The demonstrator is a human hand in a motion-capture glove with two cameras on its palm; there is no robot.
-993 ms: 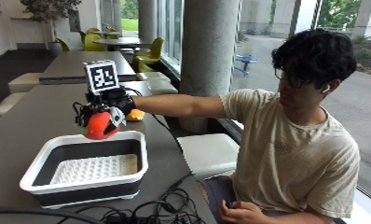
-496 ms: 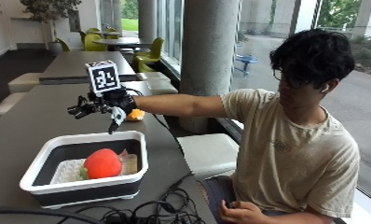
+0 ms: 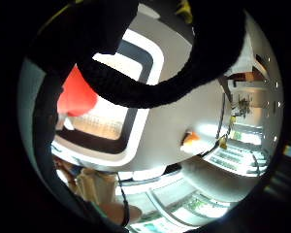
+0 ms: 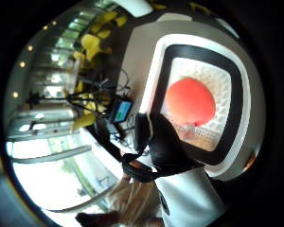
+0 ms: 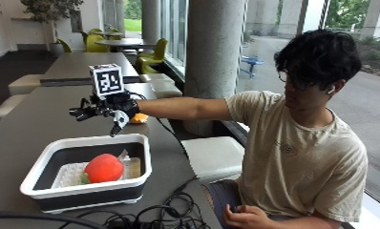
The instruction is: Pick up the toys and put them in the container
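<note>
A red ball-like toy [image 5: 103,168] lies inside the white and black container [image 5: 136,157] on the grey table; it also shows in the thumb side palm view as the red toy [image 4: 189,101] on the container's ribbed white floor, and as the red toy [image 3: 75,97] in the other palm view. My gloved right hand [image 5: 107,109] hovers above the container's far rim with fingers spread and nothing in it. A small orange toy [image 5: 138,118] lies on the table just behind the hand, and the orange toy [image 3: 189,139] shows beside the container.
Black cables [image 5: 158,217] lie at the table's near end by the container. The grey table [image 5: 37,124] stretches left of the hand. A concrete pillar [image 5: 215,57] and cushioned seats [image 5: 212,155] stand along the right.
A second ago the hand held the red toy above the container. It let the toy go, and the toy now lies in the container. The hand has stayed above the far rim, fingers spread.
</note>
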